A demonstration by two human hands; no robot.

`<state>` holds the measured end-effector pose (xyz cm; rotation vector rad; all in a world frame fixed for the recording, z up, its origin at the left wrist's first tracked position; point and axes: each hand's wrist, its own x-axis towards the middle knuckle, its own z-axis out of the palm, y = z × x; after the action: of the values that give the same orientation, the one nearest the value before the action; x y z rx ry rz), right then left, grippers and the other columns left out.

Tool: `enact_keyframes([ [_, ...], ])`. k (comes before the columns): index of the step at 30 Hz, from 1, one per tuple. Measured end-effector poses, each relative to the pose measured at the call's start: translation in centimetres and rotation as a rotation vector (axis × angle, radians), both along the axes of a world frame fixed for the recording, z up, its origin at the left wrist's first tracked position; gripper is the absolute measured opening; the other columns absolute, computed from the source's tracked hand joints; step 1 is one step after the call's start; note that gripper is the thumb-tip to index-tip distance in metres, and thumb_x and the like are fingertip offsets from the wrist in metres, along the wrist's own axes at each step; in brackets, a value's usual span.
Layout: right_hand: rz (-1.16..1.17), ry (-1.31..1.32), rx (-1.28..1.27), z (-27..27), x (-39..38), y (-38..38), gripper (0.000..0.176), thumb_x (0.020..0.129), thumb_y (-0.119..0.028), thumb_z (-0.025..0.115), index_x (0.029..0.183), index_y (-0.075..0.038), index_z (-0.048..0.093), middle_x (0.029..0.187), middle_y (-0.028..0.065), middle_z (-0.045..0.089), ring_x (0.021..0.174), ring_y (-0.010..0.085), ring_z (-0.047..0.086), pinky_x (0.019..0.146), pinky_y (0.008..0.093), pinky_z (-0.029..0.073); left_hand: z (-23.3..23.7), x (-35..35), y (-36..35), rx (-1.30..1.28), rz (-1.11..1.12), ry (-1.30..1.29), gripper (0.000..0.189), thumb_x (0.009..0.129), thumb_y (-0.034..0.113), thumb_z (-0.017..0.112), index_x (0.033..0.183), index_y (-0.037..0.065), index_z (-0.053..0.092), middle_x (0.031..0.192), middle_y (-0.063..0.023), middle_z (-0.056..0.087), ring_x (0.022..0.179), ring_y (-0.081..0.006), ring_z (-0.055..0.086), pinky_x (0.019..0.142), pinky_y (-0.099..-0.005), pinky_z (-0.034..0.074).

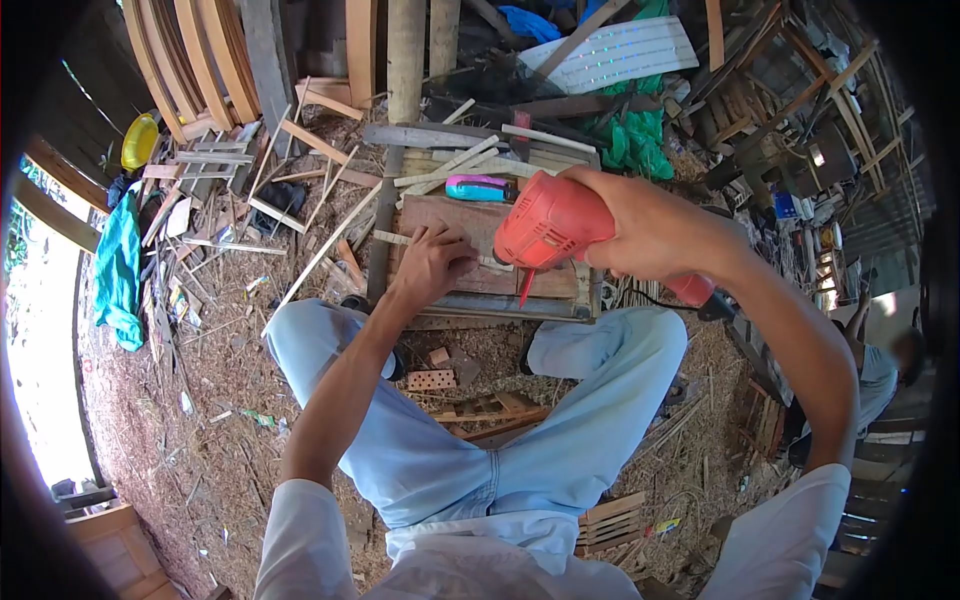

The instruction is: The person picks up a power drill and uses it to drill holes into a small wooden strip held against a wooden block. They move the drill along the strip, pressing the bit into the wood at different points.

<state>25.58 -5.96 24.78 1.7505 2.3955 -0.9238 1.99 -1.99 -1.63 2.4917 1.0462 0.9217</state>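
In my right hand (650, 222) is a red power drill (540, 222), my fingers wrapped round its handle. Its nose points left and down, close over the work surface near my left fingers. My left hand (436, 258) is closed on a thin wooden strip (391, 237), pressing it against a brown wooden board (430, 212). One end of the strip juts out left of my knuckles; the rest is mostly hidden under the hand. The board lies on a low wooden bench (530, 304) between my knees. A pink and turquoise case (478, 188) sits just beyond the board.
Loose wooden sticks (455, 165) lie across the bench's far side. Curved wooden pieces (200, 60) lean at the back left. A perforated block (431, 380) is on the shavings-covered floor between my feet. Another person (880, 375) is at the far right.
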Motion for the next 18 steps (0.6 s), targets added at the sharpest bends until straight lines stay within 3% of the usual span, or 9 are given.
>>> enact_keyframes([
  [5, -0.109, 0.025, -0.029, 1.8, -0.4, -0.7, 0.071, 0.077, -0.006, 0.068, 0.143, -0.005, 0.039, 0.091, 0.0129, 0.067, 0.07, 0.0196, 0.065, 0.067, 0.034, 0.054, -0.5, -0.1, 0.2, 0.025, 0.012, 0.012, 0.016, 0.075, 0.018, 0.075, 0.09, 0.012, 0.074, 0.096, 0.0012, 0.066, 0.094, -0.023, 0.056, 0.081, -0.0405, 0.043],
  [12, -0.061, 0.067, 0.08, 2.1, 0.1, -1.6, 0.075, 0.077, -0.004, 0.068, 0.145, -0.005, 0.037, 0.092, 0.012, 0.067, 0.069, 0.0175, 0.065, 0.065, 0.0339, 0.054, -0.7, 0.1, 0.2, 0.016, 0.04, -0.058, 0.021, 0.071, 0.016, 0.08, 0.091, 0.013, 0.073, 0.097, 0.0, 0.064, 0.095, -0.0249, 0.057, 0.082, -0.0425, 0.043],
  [14, -0.128, 0.016, -0.043, 2.6, -0.4, -1.7, 0.067, 0.075, -0.013, 0.066, 0.138, -0.004, 0.045, 0.112, 0.0252, 0.065, 0.102, 0.039, 0.065, 0.088, 0.042, 0.051, -0.7, -0.1, 0.3, 0.002, 0.061, -0.059, 0.022, 0.07, 0.016, 0.081, 0.09, 0.013, 0.073, 0.097, -0.0002, 0.064, 0.095, -0.0251, 0.057, 0.083, -0.0422, 0.044],
  [18, -0.11, 0.008, -0.052, 2.2, -0.5, -1.6, 0.067, 0.075, -0.013, 0.066, 0.138, -0.004, 0.044, 0.113, 0.0252, 0.065, 0.103, 0.0392, 0.065, 0.088, 0.0423, 0.051, -0.6, -0.2, 0.3, 0.004, 0.035, -0.049, 0.023, 0.07, 0.017, 0.082, 0.092, 0.015, 0.073, 0.1, -0.0001, 0.063, 0.096, -0.0251, 0.057, 0.084, -0.042, 0.044],
])
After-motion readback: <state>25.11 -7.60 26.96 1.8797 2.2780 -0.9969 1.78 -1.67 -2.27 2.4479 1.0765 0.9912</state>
